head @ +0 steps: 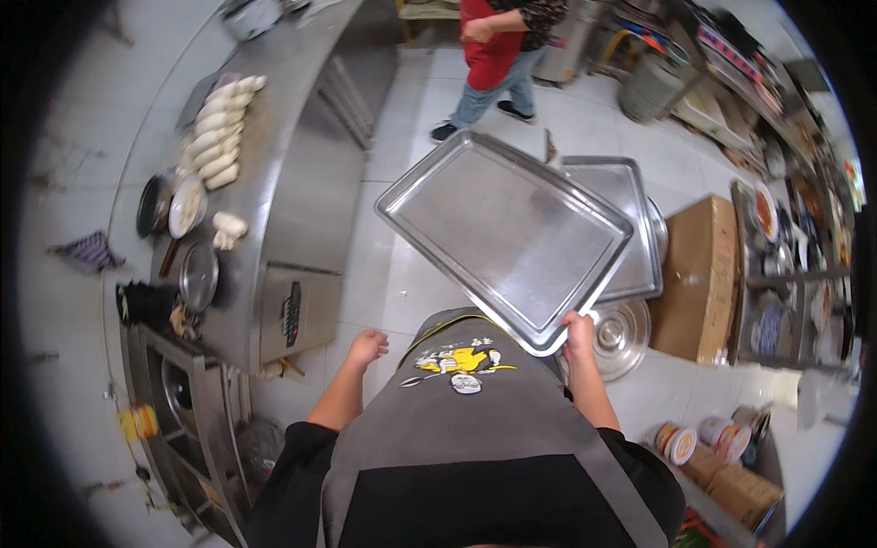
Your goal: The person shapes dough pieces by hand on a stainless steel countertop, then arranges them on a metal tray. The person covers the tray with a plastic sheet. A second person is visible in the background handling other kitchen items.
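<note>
My right hand (579,335) grips the near right corner of a rectangular stainless steel tray (507,233), held out before my apron. The tray shows nothing on it. Nothing is in my left hand (370,347), whose fingers are loosely curled, to the left of the apron. Beyond the held tray, partly covered by it, is a second metal tray (616,181). A round steel lid (613,332) lies low beside my right hand. Rolled pieces of dough (223,130) sit in rows on the steel counter (294,103) at the left.
On the counter also stand a white bowl (186,205), a metal lid (199,277) and two dough pieces (229,225). A person in a red apron (490,44) is on the floor ahead. A cardboard box (692,274) and crowded shelves (788,277) stand at the right.
</note>
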`<action>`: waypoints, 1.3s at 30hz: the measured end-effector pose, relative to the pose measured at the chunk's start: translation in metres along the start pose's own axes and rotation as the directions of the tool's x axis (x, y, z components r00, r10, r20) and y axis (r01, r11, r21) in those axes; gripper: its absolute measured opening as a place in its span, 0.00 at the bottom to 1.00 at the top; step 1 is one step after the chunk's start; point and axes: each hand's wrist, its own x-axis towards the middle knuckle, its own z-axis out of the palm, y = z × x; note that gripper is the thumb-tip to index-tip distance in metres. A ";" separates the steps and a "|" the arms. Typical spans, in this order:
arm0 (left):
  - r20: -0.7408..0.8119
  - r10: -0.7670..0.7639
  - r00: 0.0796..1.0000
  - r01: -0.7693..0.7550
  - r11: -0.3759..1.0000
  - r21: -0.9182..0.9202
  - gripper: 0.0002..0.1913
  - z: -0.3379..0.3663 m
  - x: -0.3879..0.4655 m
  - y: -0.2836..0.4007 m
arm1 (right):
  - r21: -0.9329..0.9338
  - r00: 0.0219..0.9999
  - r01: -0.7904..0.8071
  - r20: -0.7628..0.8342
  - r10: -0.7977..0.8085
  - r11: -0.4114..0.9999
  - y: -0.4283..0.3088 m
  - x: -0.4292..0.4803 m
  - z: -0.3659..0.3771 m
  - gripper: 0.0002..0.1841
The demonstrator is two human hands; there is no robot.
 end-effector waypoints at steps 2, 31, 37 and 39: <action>-0.038 0.019 0.999 -0.021 0.999 -0.040 0.14 -0.013 -0.004 0.014 | 0.041 0.998 0.011 0.066 -0.014 0.999 -0.011 0.009 0.024 0.10; -0.589 0.086 0.803 -0.514 0.599 -0.614 0.11 -0.131 0.066 0.238 | -0.221 0.816 -0.026 0.558 0.148 0.975 -0.133 0.279 0.381 0.06; -0.737 0.112 0.666 -0.662 0.545 -0.515 0.12 -0.268 0.106 0.273 | -0.314 0.826 0.033 0.542 0.151 0.949 -0.130 0.299 0.436 0.04; -0.827 0.140 0.544 -0.748 0.527 -0.403 0.12 -0.326 0.128 0.300 | -0.351 0.797 0.122 0.592 0.120 0.928 -0.133 0.304 0.453 0.04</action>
